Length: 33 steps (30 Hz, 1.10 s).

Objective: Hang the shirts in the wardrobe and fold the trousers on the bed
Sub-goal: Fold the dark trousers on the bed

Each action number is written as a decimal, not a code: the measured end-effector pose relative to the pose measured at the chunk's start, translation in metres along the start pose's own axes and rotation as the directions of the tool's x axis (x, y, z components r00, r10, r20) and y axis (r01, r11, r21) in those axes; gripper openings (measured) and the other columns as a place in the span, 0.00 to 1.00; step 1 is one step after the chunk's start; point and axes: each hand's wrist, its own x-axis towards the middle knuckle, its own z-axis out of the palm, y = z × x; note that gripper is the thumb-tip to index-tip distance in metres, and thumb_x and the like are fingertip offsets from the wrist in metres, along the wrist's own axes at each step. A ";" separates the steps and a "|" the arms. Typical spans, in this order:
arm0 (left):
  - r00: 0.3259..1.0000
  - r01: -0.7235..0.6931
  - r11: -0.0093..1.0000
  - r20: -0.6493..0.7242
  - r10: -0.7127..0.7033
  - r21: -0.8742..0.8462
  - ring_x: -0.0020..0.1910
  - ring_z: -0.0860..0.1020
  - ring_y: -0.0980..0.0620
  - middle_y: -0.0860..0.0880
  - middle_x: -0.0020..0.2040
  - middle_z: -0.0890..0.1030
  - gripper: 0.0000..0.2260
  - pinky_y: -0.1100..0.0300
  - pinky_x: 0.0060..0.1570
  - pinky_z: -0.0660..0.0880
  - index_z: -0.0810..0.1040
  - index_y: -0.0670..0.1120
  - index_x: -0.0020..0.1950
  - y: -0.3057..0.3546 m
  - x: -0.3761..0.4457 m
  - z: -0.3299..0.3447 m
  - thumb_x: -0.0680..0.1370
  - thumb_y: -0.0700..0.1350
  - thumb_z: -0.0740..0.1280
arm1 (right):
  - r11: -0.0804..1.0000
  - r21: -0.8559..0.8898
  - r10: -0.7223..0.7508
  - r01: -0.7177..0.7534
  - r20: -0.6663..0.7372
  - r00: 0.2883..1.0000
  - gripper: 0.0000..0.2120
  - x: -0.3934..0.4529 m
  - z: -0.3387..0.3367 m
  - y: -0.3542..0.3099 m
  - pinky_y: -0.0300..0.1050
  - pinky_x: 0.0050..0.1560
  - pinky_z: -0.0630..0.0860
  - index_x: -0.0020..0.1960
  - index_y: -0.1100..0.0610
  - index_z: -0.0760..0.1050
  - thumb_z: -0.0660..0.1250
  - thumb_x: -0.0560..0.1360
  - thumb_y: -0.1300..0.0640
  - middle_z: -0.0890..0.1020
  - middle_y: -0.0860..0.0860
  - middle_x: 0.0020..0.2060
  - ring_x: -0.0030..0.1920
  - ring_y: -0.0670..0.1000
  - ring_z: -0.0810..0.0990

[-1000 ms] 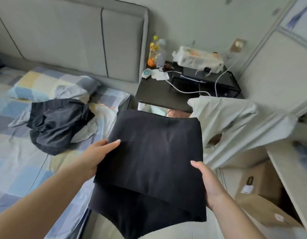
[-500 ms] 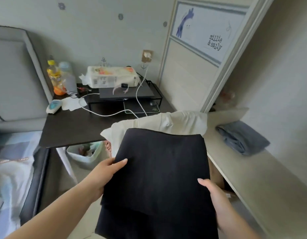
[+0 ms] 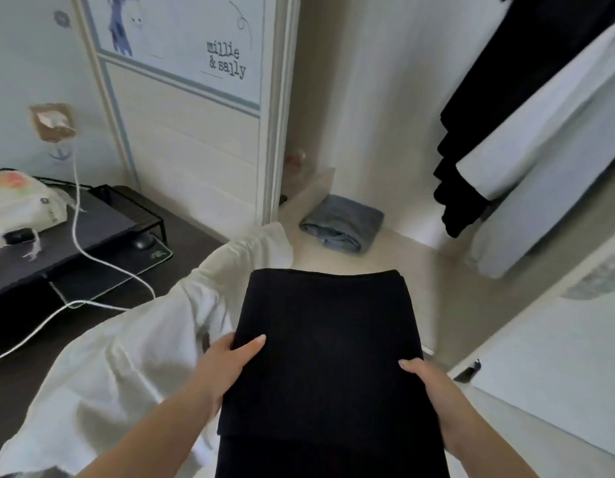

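One camera sits on the person's head. It looks forward and down, very near the two hands, into the open white wardrobe shelf (image 3: 395, 250) just past them.

Two hands, one folded black trousers (image 3: 325, 343), one folded grey garment (image 3: 344, 223), one white shirt (image 3: 126, 357).

Two bare forearms enter from 6 o'clock, with no sleeves, watch or rings on show. The left hand (image 3: 226, 360) shows a thumb with a short, plain nail. The right hand (image 3: 427, 381) shows the same kind of unpainted thumbnail.
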 end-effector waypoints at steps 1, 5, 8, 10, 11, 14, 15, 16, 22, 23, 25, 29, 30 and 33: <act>1.000 0.011 1.000 0.026 -0.011 0.011 0.48 0.84 0.49 0.50 0.49 0.86 0.15 0.52 0.50 0.79 0.80 0.48 0.57 0.004 0.011 0.008 0.74 0.52 0.72 | 1.000 0.021 0.004 -0.004 -0.024 1.000 0.11 0.005 -0.007 0.000 0.52 0.44 0.80 0.55 0.55 0.78 0.66 0.74 0.53 0.86 0.56 0.44 0.46 0.58 0.85; 0.996 0.036 0.997 0.077 -0.042 0.072 0.46 0.84 0.50 0.50 0.48 0.86 0.14 0.53 0.47 0.80 0.79 0.48 0.58 0.017 0.054 0.038 0.74 0.52 0.72 | 0.997 0.073 0.025 -0.020 -0.063 0.998 0.11 0.031 -0.028 -0.008 0.48 0.38 0.80 0.54 0.56 0.78 0.66 0.74 0.52 0.86 0.55 0.42 0.41 0.56 0.86; 0.996 0.049 0.992 0.063 -0.057 0.120 0.46 0.84 0.48 0.50 0.47 0.86 0.14 0.51 0.48 0.80 0.79 0.48 0.57 0.028 0.093 0.060 0.74 0.53 0.72 | 0.994 0.107 0.028 -0.021 -0.065 0.997 0.10 0.063 -0.040 -0.022 0.47 0.38 0.79 0.52 0.56 0.79 0.66 0.74 0.52 0.86 0.55 0.41 0.40 0.55 0.86; 0.997 0.056 0.986 0.040 -0.063 0.156 0.46 0.84 0.49 0.50 0.47 0.86 0.14 0.53 0.46 0.80 0.78 0.50 0.56 0.036 0.124 0.077 0.74 0.54 0.72 | 0.993 0.117 0.023 -0.015 -0.065 0.998 0.10 0.094 -0.052 -0.034 0.49 0.40 0.80 0.52 0.56 0.80 0.66 0.74 0.53 0.86 0.55 0.43 0.42 0.56 0.86; 0.998 0.053 0.983 0.034 -0.060 0.174 0.45 0.84 0.49 0.51 0.47 0.86 0.13 0.54 0.44 0.80 0.78 0.50 0.55 0.042 0.134 0.085 0.74 0.54 0.72 | 0.993 0.120 0.018 -0.010 -0.067 0.998 0.11 0.107 -0.056 -0.040 0.50 0.42 0.80 0.52 0.56 0.80 0.66 0.74 0.53 0.86 0.56 0.44 0.44 0.57 0.85; 1.000 0.027 0.966 -0.003 -0.028 0.257 0.46 0.84 0.48 0.49 0.47 0.85 0.12 0.50 0.50 0.80 0.79 0.49 0.54 0.063 0.183 0.113 0.75 0.53 0.71 | 0.994 0.106 0.031 -0.024 -0.065 0.997 0.12 0.161 -0.070 -0.063 0.57 0.53 0.79 0.54 0.56 0.80 0.65 0.74 0.52 0.86 0.56 0.45 0.49 0.59 0.84; 1.000 0.023 0.953 -0.023 -0.017 0.302 0.46 0.83 0.47 0.49 0.47 0.85 0.11 0.49 0.53 0.79 0.79 0.49 0.53 0.070 0.196 0.120 0.75 0.53 0.71 | 0.995 0.097 0.039 -0.032 -0.068 0.997 0.13 0.176 -0.072 -0.069 0.58 0.56 0.78 0.54 0.56 0.80 0.65 0.74 0.52 0.86 0.56 0.46 0.50 0.59 0.84; 0.999 0.025 0.941 -0.040 -0.011 0.338 0.46 0.83 0.47 0.49 0.46 0.85 0.11 0.49 0.54 0.78 0.80 0.48 0.53 0.079 0.212 0.128 0.75 0.53 0.70 | 0.995 0.093 0.047 -0.042 -0.061 0.997 0.14 0.192 -0.074 -0.078 0.60 0.58 0.77 0.55 0.56 0.79 0.65 0.73 0.51 0.85 0.56 0.47 0.51 0.59 0.83; 0.989 0.054 0.912 -0.145 0.006 0.407 0.43 0.82 0.49 0.49 0.44 0.84 0.14 0.58 0.40 0.77 0.79 0.46 0.58 0.112 0.292 0.157 0.77 0.51 0.69 | 0.993 0.102 0.057 -0.055 -0.022 0.998 0.16 0.270 -0.078 -0.121 0.59 0.59 0.76 0.57 0.54 0.78 0.66 0.72 0.49 0.85 0.54 0.49 0.52 0.58 0.82; 0.988 0.057 0.904 -0.157 0.012 0.423 0.42 0.82 0.49 0.48 0.44 0.83 0.13 0.59 0.38 0.76 0.79 0.45 0.58 0.117 0.306 0.160 0.77 0.50 0.69 | 0.992 0.109 0.068 -0.066 -0.010 0.998 0.15 0.283 -0.078 -0.127 0.59 0.58 0.77 0.56 0.54 0.79 0.66 0.73 0.50 0.85 0.54 0.47 0.51 0.58 0.83; 0.985 0.056 0.898 -0.174 0.023 0.436 0.44 0.82 0.47 0.46 0.46 0.83 0.14 0.56 0.44 0.77 0.79 0.44 0.59 0.124 0.324 0.163 0.77 0.49 0.69 | 0.989 0.133 0.065 -0.065 0.004 0.998 0.13 0.296 -0.074 -0.137 0.58 0.56 0.78 0.55 0.55 0.79 0.65 0.74 0.51 0.86 0.55 0.45 0.50 0.59 0.84; 0.981 0.063 0.875 -0.191 0.034 0.479 0.48 0.81 0.42 0.43 0.48 0.83 0.13 0.49 0.53 0.78 0.79 0.43 0.58 0.140 0.371 0.171 0.77 0.48 0.69 | 0.982 0.168 0.082 -0.080 -0.008 0.997 0.12 0.332 -0.065 -0.160 0.51 0.46 0.79 0.56 0.58 0.78 0.64 0.76 0.53 0.85 0.58 0.45 0.48 0.60 0.84; 0.981 0.056 0.871 -0.188 0.042 0.489 0.48 0.81 0.42 0.42 0.48 0.83 0.13 0.48 0.54 0.77 0.79 0.42 0.58 0.145 0.386 0.174 0.77 0.48 0.69 | 0.980 0.184 0.079 -0.076 -0.012 0.997 0.12 0.342 -0.062 -0.167 0.50 0.45 0.79 0.56 0.58 0.78 0.64 0.76 0.54 0.85 0.58 0.45 0.48 0.60 0.84; 0.982 0.054 0.848 -0.181 0.050 0.527 0.46 0.81 0.43 0.43 0.47 0.83 0.12 0.49 0.54 0.77 0.80 0.43 0.56 0.160 0.431 0.182 0.78 0.48 0.68 | 0.978 0.200 0.063 -0.052 -0.050 0.997 0.11 0.374 -0.054 -0.187 0.47 0.42 0.79 0.57 0.57 0.78 0.63 0.77 0.55 0.85 0.57 0.45 0.46 0.58 0.84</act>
